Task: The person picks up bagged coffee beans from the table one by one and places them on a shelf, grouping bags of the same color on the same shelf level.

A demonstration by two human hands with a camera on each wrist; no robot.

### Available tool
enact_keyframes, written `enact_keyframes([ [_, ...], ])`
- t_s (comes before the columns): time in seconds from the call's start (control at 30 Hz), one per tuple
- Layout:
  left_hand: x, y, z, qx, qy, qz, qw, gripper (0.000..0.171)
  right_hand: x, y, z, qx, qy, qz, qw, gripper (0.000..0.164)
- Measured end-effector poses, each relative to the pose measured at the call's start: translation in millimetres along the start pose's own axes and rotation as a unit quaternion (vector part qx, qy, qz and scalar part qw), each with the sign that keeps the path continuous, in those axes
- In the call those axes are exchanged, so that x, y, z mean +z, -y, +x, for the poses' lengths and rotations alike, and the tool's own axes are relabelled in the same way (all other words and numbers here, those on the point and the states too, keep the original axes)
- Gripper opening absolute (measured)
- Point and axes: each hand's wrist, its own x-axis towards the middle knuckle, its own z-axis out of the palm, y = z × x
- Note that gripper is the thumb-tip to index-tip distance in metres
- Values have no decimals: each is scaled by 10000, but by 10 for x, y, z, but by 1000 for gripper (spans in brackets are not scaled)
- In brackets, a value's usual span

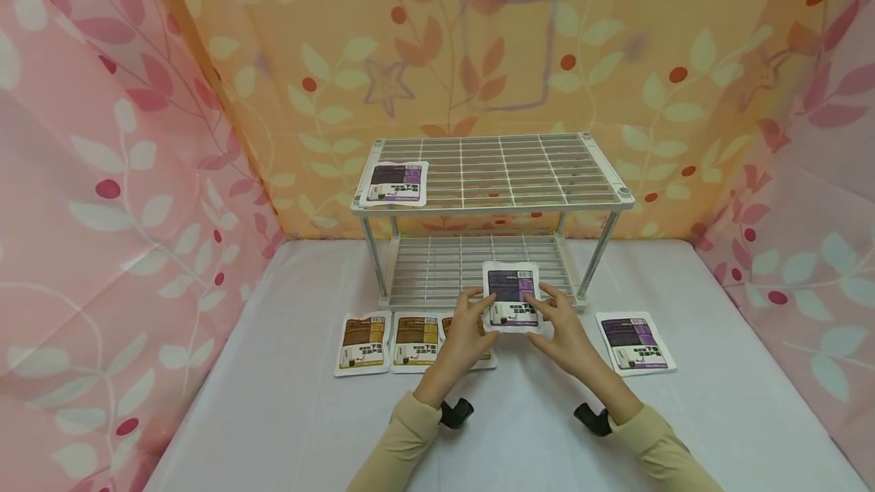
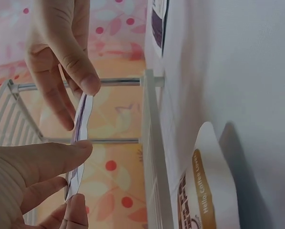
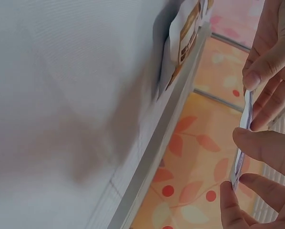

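Both hands hold one flat white packet with a purple-and-black label (image 1: 513,291), in front of the rack's lower shelf. My left hand (image 1: 467,332) pinches its left edge between thumb and fingers; my right hand (image 1: 563,329) pinches the right edge. In the left wrist view the packet (image 2: 83,119) shows edge-on, raised off the table, and the right wrist view shows the same thin edge (image 3: 246,112). Below on the table lie brown-labelled packets (image 1: 362,344), the rightmost partly hidden behind my left hand. Another purple-labelled packet (image 1: 636,344) lies to the right.
A white two-tier wire rack (image 1: 492,207) stands at the back of the white-covered table (image 1: 287,401). On its upper shelf, at the left, lies a purple-labelled packet (image 1: 394,182). Floral cloth walls (image 1: 137,249) enclose the sides and back.
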Motion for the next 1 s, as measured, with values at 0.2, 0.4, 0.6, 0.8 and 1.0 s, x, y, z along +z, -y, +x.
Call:
enact_keyframes([
  [0.2, -105, -11, 16, 146, -140, 317, 9993, 62, 42, 78, 82, -124, -86, 15, 9999, 63],
  [0.4, -164, 8, 32, 275, -145, 362, 9989, 62, 51, 149, 135, -184, -135, -14, 9997, 58],
  [0.6, -236, -22, 33, 517, -362, 529, 9966, 58, 51, 204, 188, -263, -225, -5, 9994, 58],
  [0.8, -308, -58, 11, 792, -682, 713, 9920, 53, 38, 280, 252, -409, -327, -54, 9986, 57],
  [1.0, -351, -94, 3, 1060, -955, 982, 9849, 53, 10, 365, 297, -540, -474, -78, 9974, 57],
])
